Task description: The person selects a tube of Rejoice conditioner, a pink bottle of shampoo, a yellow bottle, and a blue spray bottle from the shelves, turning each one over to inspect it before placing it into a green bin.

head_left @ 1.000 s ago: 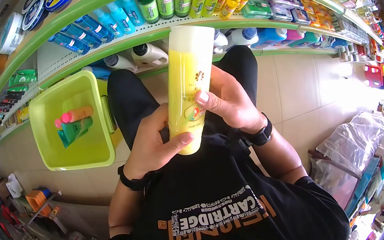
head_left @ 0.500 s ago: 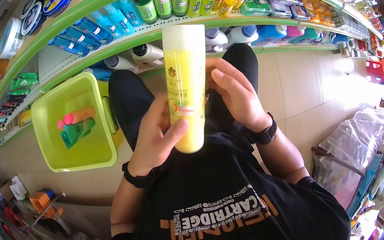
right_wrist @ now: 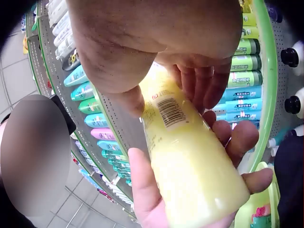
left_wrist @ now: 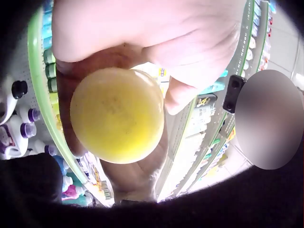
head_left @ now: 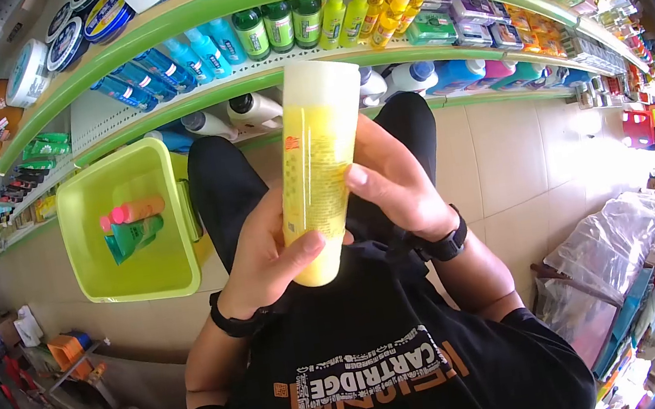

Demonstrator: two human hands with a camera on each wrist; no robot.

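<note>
A yellow bottle (head_left: 319, 168) with a whitish cap stands tilted in front of the person's lap, a side with dense small print towards the head camera. Its lower end sits in the left hand (head_left: 261, 254), thumb across the front. The right hand (head_left: 398, 182) grips it higher up on the other side, thumb on the print. In the right wrist view a barcode (right_wrist: 172, 112) shows on the bottle between both hands' fingers. From the left wrist, the round bottom (left_wrist: 118, 116) of the bottle is seen, hiding most of its body.
A yellow-green bin (head_left: 134, 286) with a green tube (head_left: 131, 239) and pink-capped orange containers (head_left: 141, 209) stands on the tiled floor at left. Green-edged shelves ahead carry rows of bottles (head_left: 279, 27) and boxes. Clear plastic sheeting (head_left: 612, 235) lies over goods at right.
The bottle has been turned about its long axis, from its logo side to its small-print side. The right hand loosened from it half a second ago and grips it again now.
</note>
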